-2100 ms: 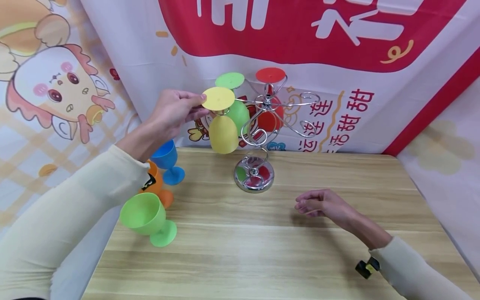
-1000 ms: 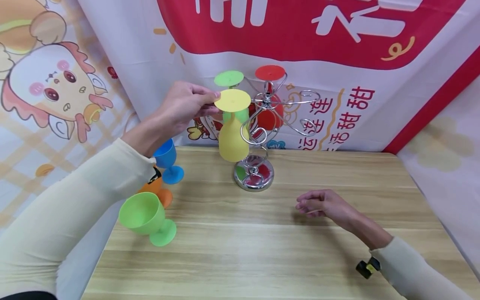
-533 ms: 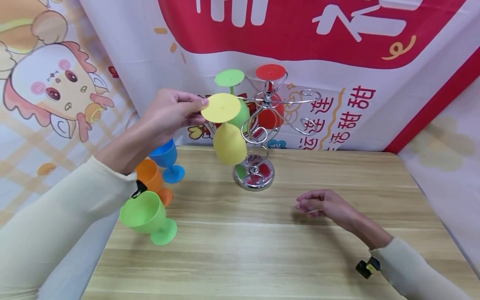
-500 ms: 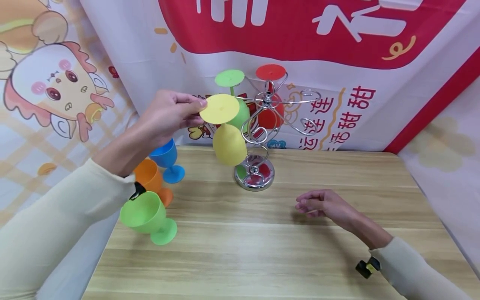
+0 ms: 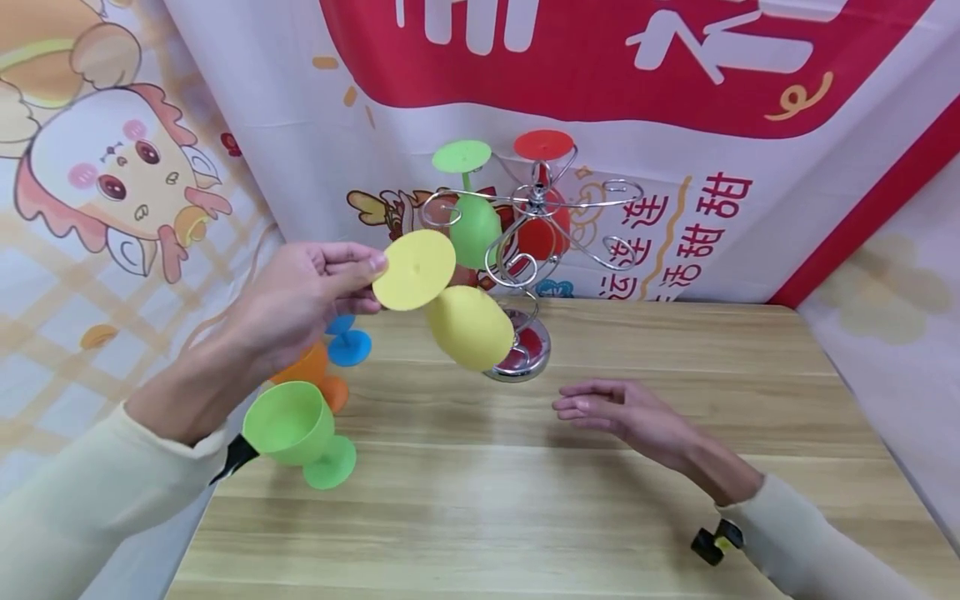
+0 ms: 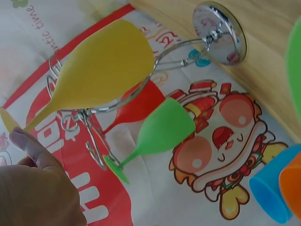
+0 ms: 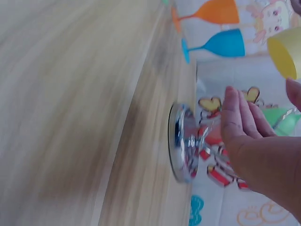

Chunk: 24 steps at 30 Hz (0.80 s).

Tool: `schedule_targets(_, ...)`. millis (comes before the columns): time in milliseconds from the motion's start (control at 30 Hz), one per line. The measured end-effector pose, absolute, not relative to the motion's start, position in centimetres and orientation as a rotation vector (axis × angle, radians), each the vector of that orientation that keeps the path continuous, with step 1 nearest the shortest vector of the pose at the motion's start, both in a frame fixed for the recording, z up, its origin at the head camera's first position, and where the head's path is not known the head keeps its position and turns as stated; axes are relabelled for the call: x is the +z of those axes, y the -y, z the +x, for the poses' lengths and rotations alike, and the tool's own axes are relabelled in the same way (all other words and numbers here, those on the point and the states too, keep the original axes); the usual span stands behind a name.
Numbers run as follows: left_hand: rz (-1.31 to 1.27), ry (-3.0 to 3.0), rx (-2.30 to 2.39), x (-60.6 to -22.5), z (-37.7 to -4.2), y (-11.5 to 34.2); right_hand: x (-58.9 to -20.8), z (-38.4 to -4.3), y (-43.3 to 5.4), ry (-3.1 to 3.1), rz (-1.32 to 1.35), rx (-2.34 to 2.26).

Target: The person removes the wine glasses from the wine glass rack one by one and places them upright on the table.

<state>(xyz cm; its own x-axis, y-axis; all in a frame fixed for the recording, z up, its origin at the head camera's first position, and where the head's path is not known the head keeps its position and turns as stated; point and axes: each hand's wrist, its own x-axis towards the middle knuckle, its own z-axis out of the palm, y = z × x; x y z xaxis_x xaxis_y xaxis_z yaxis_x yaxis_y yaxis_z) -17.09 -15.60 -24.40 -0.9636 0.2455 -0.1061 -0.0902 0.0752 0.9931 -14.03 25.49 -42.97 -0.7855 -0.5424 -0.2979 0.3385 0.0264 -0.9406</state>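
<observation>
My left hand (image 5: pixel 300 292) pinches the base rim of a yellow goblet (image 5: pixel 471 327). The goblet is tilted, its bowl pointing down and right, held off the table in front of a chrome wire rack (image 5: pixel 536 208). A green goblet (image 5: pixel 476 229) and a red goblet (image 5: pixel 543 146) hang upside down by their bases on the rack. In the left wrist view the yellow goblet (image 6: pixel 108 66) overlaps part of the rack. My right hand (image 5: pixel 637 417) hovers over the table right of the rack base, fingers extended, holding nothing.
Along the table's left side stand a light green goblet (image 5: pixel 288 425), an orange goblet (image 5: pixel 335 392) and a blue goblet (image 5: pixel 349 346), the latter two partly hidden by my left arm. A printed cloth (image 5: pixel 675 158) hangs behind the wooden table (image 5: pixel 480 517).
My left hand has drawn the yellow goblet off the rack's left arm, then down and toward me, tilting it; that wire loop is now bare. My right hand has shifted slightly left.
</observation>
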Motion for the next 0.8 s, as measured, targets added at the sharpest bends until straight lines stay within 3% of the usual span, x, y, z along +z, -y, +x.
schedule_targets(433, 0.160, -1.905, 2.085, -27.6, -14.5, 14.1, -41.4, -13.2, -22.2, -1.450, -0.289, -2.154)
schedule_targets(800, 0.140, -1.833, 2.075, -29.9, -14.2, 13.0, -41.0, -12.6, -21.5, -1.408, -0.191, -2.250)
